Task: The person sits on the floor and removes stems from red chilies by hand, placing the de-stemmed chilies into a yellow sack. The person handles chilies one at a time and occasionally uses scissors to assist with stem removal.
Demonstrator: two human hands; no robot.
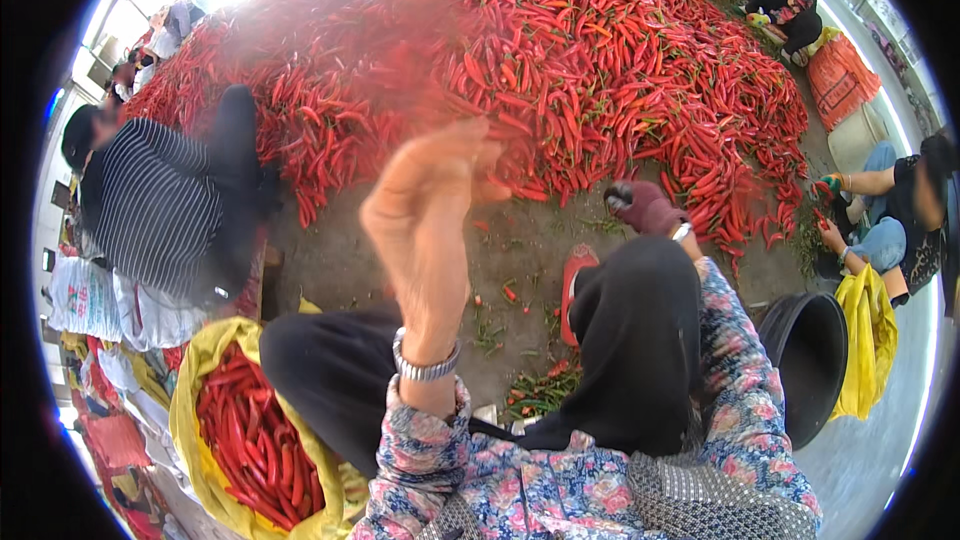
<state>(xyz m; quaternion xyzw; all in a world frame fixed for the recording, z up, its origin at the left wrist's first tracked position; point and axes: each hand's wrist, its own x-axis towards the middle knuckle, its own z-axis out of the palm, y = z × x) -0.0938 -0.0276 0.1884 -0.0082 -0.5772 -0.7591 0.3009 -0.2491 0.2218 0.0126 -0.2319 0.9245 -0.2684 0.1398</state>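
Observation:
My bare left hand [431, 195] is raised in front of me, blurred, with a metal band at the wrist. Its fingers curve to the right, apart from the thumb, and no object shows between them. Behind it rises a large heap of red chili peppers [615, 52]. My right hand [645, 208], in a maroon glove with dark fingertips, is just past my right knee, close to the heap's lower edge. Whether it grips anything cannot be made out. Beside my left knee a yellow sack [187, 382] holds loose red chili peppers [255, 442].
A black bucket [810, 367] stands at my right, with a yellow bag [866, 345] beside it. Green stems [544, 394] lie between my feet. People sit at the left [150, 195], right [915, 217] and upper right [787, 0]. An orange sack [844, 82] stands farther back.

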